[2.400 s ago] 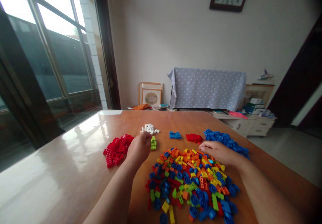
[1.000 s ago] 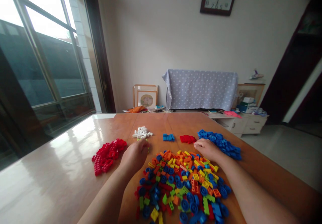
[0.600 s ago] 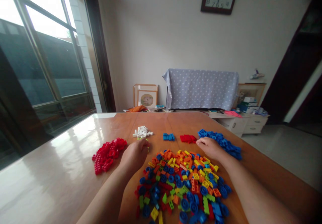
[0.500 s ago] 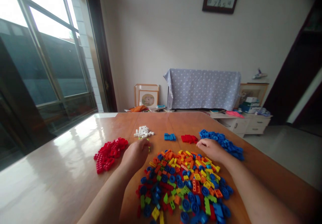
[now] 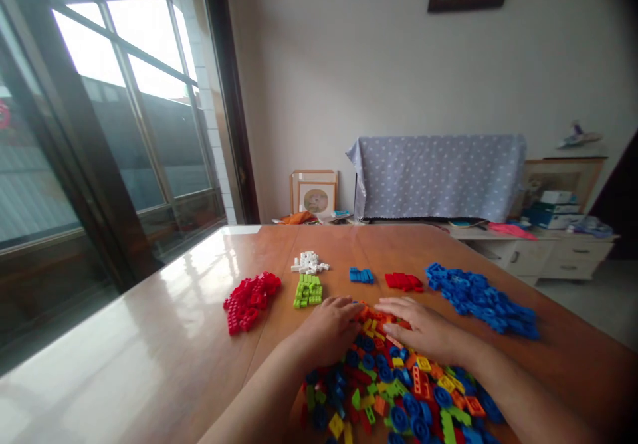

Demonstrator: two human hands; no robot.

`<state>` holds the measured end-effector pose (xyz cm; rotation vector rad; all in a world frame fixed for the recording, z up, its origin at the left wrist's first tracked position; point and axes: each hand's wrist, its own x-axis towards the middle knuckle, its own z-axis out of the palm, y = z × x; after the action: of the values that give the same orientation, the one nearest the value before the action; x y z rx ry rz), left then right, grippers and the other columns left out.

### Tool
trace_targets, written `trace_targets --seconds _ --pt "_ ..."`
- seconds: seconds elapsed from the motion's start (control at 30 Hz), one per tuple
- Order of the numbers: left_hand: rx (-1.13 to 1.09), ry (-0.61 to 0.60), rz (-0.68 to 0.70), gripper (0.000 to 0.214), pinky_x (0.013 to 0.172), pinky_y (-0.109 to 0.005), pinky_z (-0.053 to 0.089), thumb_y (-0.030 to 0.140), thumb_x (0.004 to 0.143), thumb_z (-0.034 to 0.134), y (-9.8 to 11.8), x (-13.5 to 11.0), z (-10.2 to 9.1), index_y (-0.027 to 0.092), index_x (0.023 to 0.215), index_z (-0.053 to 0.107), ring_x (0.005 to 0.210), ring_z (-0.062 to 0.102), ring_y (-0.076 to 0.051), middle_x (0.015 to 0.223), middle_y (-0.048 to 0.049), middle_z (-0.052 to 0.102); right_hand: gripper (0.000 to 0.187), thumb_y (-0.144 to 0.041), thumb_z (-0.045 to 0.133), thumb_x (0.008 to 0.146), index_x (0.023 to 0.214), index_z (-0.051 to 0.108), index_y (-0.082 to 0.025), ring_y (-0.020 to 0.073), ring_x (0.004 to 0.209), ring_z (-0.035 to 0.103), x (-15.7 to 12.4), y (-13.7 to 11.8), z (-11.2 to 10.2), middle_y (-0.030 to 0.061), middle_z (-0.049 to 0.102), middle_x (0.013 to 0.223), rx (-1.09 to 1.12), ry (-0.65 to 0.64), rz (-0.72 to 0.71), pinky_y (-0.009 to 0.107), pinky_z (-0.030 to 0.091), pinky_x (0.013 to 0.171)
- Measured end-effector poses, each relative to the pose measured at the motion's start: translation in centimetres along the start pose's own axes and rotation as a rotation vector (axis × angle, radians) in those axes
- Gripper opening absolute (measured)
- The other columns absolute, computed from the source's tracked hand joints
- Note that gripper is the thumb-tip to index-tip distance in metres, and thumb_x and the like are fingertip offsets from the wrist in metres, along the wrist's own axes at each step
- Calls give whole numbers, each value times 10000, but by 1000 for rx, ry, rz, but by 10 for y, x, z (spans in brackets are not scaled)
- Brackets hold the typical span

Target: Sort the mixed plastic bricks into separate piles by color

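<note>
Mixed brick pile (image 5: 399, 397) lies nearest me on the table (image 5: 149, 364), running from the bottom of the view out to my fingertips, with no clear long axis. Left hand (image 5: 329, 328) and right hand (image 5: 423, 331) rest palm-down on its far edge, fingers stretched out, nothing gripped, tips nearly meeting. Green bricks (image 5: 309, 291) sit just beyond, left hand nearer. Half a second ago the left hand hid those bricks; now they show, and both hands have drawn inward.
</note>
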<state>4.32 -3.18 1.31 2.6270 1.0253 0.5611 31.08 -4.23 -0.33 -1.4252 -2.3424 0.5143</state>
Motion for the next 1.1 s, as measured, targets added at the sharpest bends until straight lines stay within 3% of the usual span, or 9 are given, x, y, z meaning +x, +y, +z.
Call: trace_targets --seconds 0.2,0.3,0.5,0.77,1.0,1.1 --pt "18 -7 -7 360 988 -395 460 287 962 452 6 3 9 276 1281 618 1088 600 -253 1233 -89 646 438 -488 573 911 1295 680 -307 314 1348 483 -2 8 7 93 558 1446 23 20 -18 499 350 1150" --pt "32 -6 -26 318 908 -367 481 242 921 494 6 4 8 267 1192 658 968 610 -236 1120 -89 660 384 -406 611 882 1225 721 -274 304 1277 545 -1 4 7 96 620 1362 62 75 -44 447 408 1112" --pt "-10 30 -41 232 826 -315 474 178 824 569 4 7 6 225 1032 659 933 589 -220 1015 -67 651 326 -233 573 861 1150 724 -244 248 1086 638 2 -9 0 79 694 1151 120 90 -108 355 495 986" --pt "-143 82 -46 359 917 -308 464 109 757 586 2 9 9 207 1102 609 1038 581 -214 1114 -61 657 341 -153 560 809 1098 720 -238 234 1019 643 3 -11 -1 69 694 1080 147 108 -96 332 501 926" --pt "-228 103 -29 439 889 -287 478 77 726 579 5 8 9 202 1146 600 997 592 -195 1086 -51 659 326 -181 574 810 1093 727 -239 205 898 645 2 -14 -3 60 686 1007 139 128 -80 292 509 798" --pt "-236 100 -30 440 869 -280 483 83 737 580 8 8 8 206 1159 594 977 592 -190 1075 -49 653 304 -199 594 814 1084 727 -236 211 916 646 2 -16 -3 60 686 1005 145 136 -81 299 508 828"
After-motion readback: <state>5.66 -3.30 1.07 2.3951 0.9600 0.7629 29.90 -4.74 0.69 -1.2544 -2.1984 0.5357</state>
